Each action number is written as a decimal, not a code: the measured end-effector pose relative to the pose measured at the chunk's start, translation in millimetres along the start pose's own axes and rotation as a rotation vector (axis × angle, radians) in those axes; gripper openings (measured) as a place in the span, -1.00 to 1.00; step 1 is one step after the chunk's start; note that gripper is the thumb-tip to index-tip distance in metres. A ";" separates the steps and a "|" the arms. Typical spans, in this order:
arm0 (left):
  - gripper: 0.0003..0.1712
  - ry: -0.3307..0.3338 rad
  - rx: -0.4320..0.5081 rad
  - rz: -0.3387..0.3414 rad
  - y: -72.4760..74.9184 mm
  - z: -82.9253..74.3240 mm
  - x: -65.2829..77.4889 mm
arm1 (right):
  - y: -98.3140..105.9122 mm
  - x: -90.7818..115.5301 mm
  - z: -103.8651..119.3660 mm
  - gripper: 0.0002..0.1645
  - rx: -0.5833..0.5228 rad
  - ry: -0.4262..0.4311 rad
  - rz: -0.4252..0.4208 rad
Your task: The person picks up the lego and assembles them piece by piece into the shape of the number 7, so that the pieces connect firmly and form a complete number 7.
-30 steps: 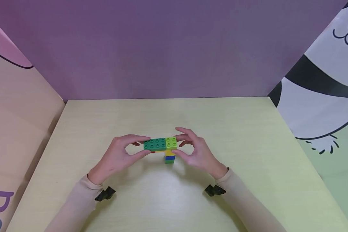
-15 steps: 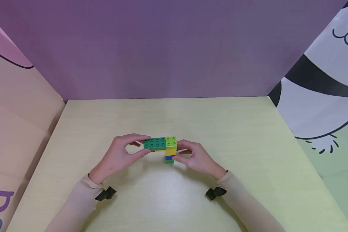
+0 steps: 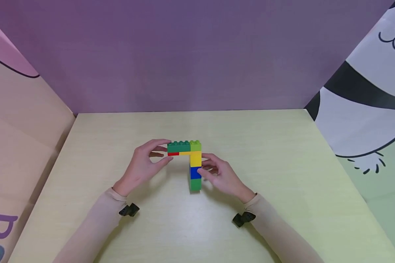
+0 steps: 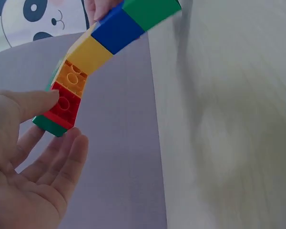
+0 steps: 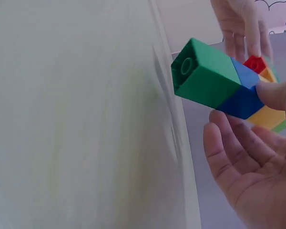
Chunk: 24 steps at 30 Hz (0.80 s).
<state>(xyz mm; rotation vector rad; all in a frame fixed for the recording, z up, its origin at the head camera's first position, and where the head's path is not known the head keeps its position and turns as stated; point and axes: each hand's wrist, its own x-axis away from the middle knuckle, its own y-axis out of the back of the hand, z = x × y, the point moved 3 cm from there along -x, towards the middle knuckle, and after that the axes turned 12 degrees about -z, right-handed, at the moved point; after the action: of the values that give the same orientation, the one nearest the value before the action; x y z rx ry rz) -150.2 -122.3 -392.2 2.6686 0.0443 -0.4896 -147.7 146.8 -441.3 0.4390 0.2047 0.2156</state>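
Note:
Both hands hold one joined piece of toy building bricks, shaped like an upside-down L. Its arm has a dark green brick [image 3: 179, 147] and a lime brick [image 3: 195, 146] on top, with a red brick [image 4: 64, 105] and an orange-yellow brick [image 4: 72, 78] beneath. Down the column run a yellow part [image 3: 195, 159], a blue brick [image 3: 195, 172] and a green brick [image 5: 212, 69], whose hollow underside shows in the right wrist view. My left hand [image 3: 146, 164] pinches the arm's free end, thumb under the red brick. With thumb and fingers, my right hand [image 3: 222, 177] grips the column around the blue brick.
A pale wooden table [image 3: 266, 146] lies under the hands. Behind it rises a purple panel [image 3: 191, 54], with printed panels at both sides, one bearing a panda drawing [image 3: 375, 120]. Small black devices [image 3: 129, 210] sit at both wrists.
My right hand has moved from the lime brick down to the blue brick. The brick piece has tilted, so the column's front shows at greater length. My left hand has moved up and slightly right with it.

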 end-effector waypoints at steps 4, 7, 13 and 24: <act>-0.41 0.027 -0.049 0.009 -8.3 7.8 -11.3 | 1.3 -1.8 -2.1 -0.34 -0.017 -0.072 -0.009; -0.42 0.052 -0.087 0.026 -15.5 13.5 -17.9 | 2.7 -3.3 -4.8 -0.32 -0.022 -0.128 -0.007; -0.41 0.133 -0.125 0.079 -27.7 24.4 -28.5 | 5.4 -8.9 -9.1 -0.29 0.006 -0.195 -0.024; -0.45 0.262 -0.125 0.141 -38.8 44.8 -43.6 | 0.2 -16.8 -10.7 -0.33 0.051 -0.273 -0.039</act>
<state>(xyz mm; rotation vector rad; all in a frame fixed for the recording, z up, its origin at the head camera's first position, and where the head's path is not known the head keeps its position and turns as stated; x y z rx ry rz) -210.0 -103.6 -430.7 2.5727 -0.0344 -0.0887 -166.4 147.1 -448.2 0.5095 -0.0487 0.1112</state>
